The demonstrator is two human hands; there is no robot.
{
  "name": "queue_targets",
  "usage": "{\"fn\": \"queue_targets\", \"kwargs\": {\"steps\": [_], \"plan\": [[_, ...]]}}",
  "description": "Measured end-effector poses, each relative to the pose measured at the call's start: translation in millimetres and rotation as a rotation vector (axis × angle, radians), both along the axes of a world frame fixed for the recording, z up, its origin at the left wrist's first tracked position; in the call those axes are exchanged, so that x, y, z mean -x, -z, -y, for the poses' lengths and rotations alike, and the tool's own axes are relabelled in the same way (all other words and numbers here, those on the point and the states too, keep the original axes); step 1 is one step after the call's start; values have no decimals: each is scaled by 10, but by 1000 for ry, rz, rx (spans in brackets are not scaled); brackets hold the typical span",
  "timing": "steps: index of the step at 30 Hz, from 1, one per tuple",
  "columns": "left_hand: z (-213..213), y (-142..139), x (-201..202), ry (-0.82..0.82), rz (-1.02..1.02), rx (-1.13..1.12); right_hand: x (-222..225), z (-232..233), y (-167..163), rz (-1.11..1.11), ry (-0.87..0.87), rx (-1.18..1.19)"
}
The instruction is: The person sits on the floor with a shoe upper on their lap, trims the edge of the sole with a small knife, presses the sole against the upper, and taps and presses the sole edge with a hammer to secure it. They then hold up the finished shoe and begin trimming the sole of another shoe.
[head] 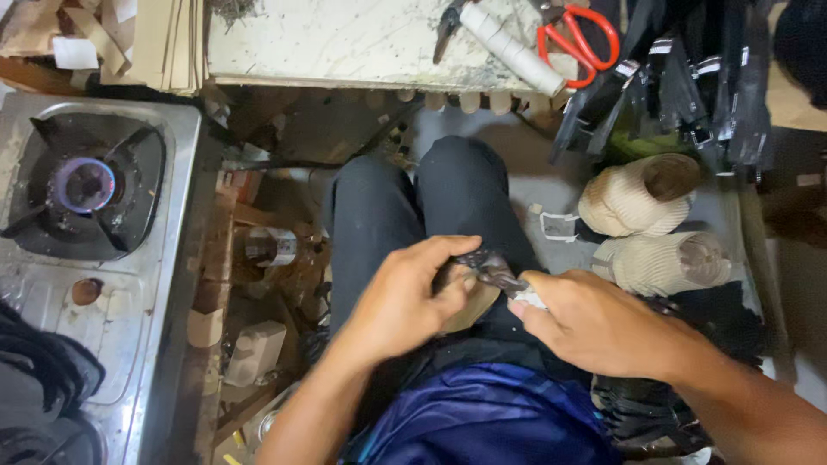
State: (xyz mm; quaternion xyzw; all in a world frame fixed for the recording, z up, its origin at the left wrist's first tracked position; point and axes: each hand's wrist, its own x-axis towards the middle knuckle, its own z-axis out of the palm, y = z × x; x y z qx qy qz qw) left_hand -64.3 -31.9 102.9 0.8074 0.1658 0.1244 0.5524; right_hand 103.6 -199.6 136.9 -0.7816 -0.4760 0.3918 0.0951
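I see a dark strap piece [489, 269] held over my lap, between both hands, just above the knees in black trousers [413, 215]. It looks like a black woven or braided strip; detail is blurred. Under it sits a pale tan sole-shaped piece [472, 306], partly hidden by the left hand, exact shape unclear.

My left hand [405, 297] is curled around the near end of the strap, fingers [435, 250] bent over the top and thumb pressing in, gripping it. My right hand [594, 323] pinches the other end, fingers clenched on the strap with a small white bit [530, 299] showing at the fingertips.

Blue shirt [491, 418] at bottom of view.

To the right, on the floor, two stacks of tan sole pieces [642, 198] lie near each other, one above the other in the frame. Above them a bundle of black straps [689, 77] hangs or leans.

At top, a worn white board [345, 39] carries red-handled scissors [581, 39], a white roll [512, 47] and dark pliers [448, 26]. Stacked cardboard strips [168, 43] at top left.

To the left, well apart from the hands, a steel gas stove [129, 258] with a lit burner [84, 185], bluish flame. Between stove and legs: cluttered scraps, a small tin [271, 247].
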Motion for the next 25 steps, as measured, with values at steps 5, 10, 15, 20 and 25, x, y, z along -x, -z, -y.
{"fn": "queue_targets", "kwargs": {"steps": [5,10,15,20,25], "plan": [[-161,-42,-157,-45,-178,131,72,-45,134,6,2,-130],[-119,73,-127,-132,-112,-92,102,-55,212,-200,109,-170],[-96,225,-26,-89,39,-170,168,74,431,-233,287,-295],[-146,248,-19,-17,20,-156,337,-132,730,245,116,-575],[-159,224,-44,-60,-71,-70,179,29,418,24,161,-680]]}}
